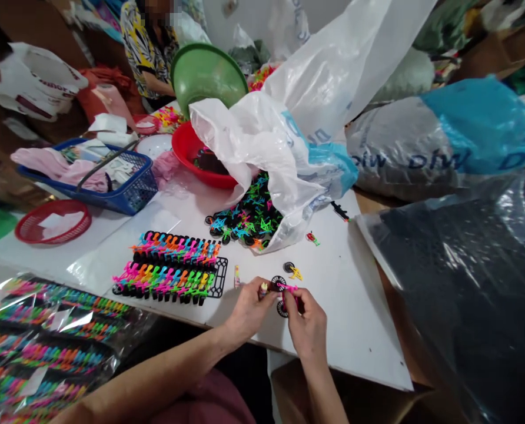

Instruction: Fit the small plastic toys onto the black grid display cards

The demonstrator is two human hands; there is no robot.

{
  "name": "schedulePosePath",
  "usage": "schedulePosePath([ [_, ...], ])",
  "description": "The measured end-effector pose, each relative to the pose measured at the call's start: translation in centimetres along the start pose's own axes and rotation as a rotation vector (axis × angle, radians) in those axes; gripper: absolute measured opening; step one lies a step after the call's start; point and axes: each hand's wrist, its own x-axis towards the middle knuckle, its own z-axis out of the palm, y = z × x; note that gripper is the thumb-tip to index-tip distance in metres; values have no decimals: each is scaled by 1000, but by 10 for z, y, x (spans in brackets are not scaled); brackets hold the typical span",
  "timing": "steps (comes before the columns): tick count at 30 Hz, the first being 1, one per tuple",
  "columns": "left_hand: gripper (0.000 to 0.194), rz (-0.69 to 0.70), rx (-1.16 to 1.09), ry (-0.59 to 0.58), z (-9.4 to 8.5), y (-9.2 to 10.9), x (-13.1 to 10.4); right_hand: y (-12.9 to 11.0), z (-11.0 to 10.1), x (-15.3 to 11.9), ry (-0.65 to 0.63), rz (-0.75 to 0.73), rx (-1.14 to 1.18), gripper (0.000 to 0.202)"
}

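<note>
Over the front of the white table, my two hands come together at a small pink toy bicycle (292, 289) with black spoked wheels. My right hand (307, 323) pinches its pink frame. My left hand (250, 307) has its fingers closed close to the upper wheel; a small pale-tipped piece (263, 288) sticks out of them, too small to name. Just beyond lies a yellow bicycle part with a black wheel (294, 271). A small multicoloured piece (236, 275) is left of my left hand. Further left, rows of colourful toy bicycles (169, 280) are packed together on a black rack (221, 277).
A white plastic bag (262, 132) spills a heap of colourful bicycle parts (249, 215). Behind are red (185, 144) and green basins (207, 76), and a person (134, 47). A blue basket (134, 185) stands left, bagged toys (46, 347) lie front left, full sacks (395, 156) right.
</note>
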Motion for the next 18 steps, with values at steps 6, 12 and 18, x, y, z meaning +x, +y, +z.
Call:
schedulePosePath([
  [6, 14, -97, -221, 6, 7, -4, -3, 6, 16, -4, 54, -31, -22, 32],
  [12, 25, 2, 57, -123, -27, 33, 5, 1, -36, 26, -135, -28, -119, 37],
  [18, 24, 322, 1048, -138, -82, 57, 22, -38, -1, 85, 4, -480, -863, 27],
])
